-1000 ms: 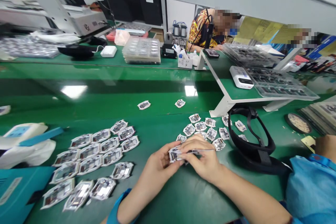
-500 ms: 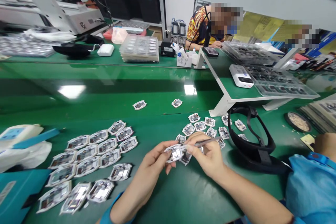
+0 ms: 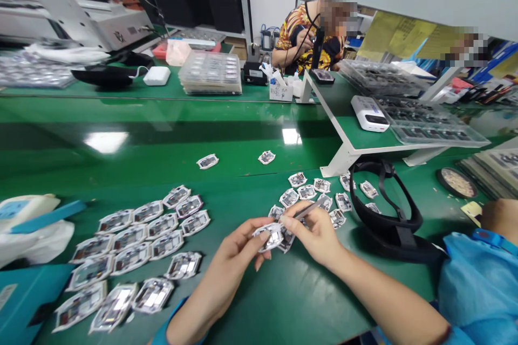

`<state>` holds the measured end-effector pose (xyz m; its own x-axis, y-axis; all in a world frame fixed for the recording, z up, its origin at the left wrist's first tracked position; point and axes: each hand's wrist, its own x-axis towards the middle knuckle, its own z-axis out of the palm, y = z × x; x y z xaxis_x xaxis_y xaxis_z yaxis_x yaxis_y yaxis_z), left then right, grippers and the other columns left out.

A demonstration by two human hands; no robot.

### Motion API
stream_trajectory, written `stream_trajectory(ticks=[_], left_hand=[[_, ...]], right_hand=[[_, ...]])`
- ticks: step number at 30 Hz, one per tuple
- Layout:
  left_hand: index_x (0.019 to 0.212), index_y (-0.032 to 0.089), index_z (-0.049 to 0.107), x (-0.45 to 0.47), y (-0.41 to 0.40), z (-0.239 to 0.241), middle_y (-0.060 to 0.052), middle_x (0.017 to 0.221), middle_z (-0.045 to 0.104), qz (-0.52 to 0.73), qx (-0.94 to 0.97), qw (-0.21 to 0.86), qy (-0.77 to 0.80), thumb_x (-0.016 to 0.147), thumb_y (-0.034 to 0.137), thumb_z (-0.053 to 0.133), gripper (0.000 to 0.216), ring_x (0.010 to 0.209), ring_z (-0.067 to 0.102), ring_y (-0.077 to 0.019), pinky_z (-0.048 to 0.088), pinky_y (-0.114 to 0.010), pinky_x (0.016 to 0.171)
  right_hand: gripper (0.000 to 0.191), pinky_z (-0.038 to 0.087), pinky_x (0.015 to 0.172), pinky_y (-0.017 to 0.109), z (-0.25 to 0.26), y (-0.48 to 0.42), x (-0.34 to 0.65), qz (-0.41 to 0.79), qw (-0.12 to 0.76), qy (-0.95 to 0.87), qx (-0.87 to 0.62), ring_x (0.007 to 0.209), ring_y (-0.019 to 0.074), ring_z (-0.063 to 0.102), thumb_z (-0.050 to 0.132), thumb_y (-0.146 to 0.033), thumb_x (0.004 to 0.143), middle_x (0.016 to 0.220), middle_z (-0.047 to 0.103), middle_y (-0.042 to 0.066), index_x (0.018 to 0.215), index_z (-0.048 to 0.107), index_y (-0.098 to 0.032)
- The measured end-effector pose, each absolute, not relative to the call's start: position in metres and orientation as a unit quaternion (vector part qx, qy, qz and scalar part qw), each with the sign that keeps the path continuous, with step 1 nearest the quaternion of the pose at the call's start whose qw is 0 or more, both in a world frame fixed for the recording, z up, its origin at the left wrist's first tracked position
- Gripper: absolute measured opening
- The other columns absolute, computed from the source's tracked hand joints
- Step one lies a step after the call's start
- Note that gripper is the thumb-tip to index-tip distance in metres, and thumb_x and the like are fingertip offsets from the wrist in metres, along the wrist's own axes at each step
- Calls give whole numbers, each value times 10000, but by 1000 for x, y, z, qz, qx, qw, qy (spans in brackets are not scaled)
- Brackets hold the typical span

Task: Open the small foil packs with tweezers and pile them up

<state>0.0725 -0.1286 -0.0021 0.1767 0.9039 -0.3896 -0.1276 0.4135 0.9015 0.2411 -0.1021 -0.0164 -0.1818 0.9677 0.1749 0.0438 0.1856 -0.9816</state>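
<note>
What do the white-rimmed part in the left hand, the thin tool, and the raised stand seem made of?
White-rimmed part: probably a plastic rim, opaque white; bright glints inside suggest metal. Thin tool: likely smooth metal, from its slim grey body. Raised stand: perhaps painted metal, its white legs flat and smooth.

glossy green bench (image 3: 238, 194), white wall (image 3: 264, 2) beyond

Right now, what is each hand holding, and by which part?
Left hand: a unit, by its left end. Right hand: a thin tool; exact grip spot unclear.
</note>
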Motion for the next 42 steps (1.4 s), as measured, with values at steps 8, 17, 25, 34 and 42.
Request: stream_trajectory(ticks=[8, 17, 25, 34, 42], left_hand=[[1055, 146, 625, 70, -128, -3, 19, 684, 584, 382, 391, 648, 531, 751, 452, 695, 437, 600, 496, -123, 380, -220, 502], [1035, 176, 639, 69, -129, -10, 0, 695, 623, 388, 459, 597, 532, 757, 418, 693, 372, 608, 546, -146, 425, -228, 513], [1035, 179, 656, 69, -130, -8, 2, 624, 628, 383, 487, 567, 542, 740, 423, 692, 385, 574, 550, -163, 430, -234, 512], [1017, 196, 696, 67, -130, -7, -7, 637, 652, 388, 487, 560, 546, 804, 414, 601, 320, 570, 566, -177, 448, -263, 551], [1034, 196, 693, 66, -130, -9, -9, 648, 660, 389, 490, 558, 546, 821, 389, 582, 307, 597, 577, -180, 444, -262, 574]], right_hand=[[192, 475, 633, 272, -14, -101, 241, 512, 482, -573, -421, 656, 151, 592, 654, -369, 820, 686, 624, -1, 766, 627, -187], [202, 479, 629, 274, -15, -101, 240, 506, 492, -561, -433, 663, 155, 597, 656, -391, 815, 703, 636, 8, 790, 629, -193], [205, 478, 622, 268, -17, -99, 239, 534, 496, -534, -429, 653, 151, 592, 689, -386, 786, 693, 632, 2, 766, 641, -188], [236, 487, 623, 276, -18, -100, 238, 530, 509, -517, -438, 642, 158, 598, 699, -420, 766, 686, 646, 8, 749, 649, -190], [192, 491, 630, 277, -17, -101, 237, 518, 515, -521, -442, 650, 159, 603, 696, -377, 771, 688, 648, 8, 752, 652, -191]])
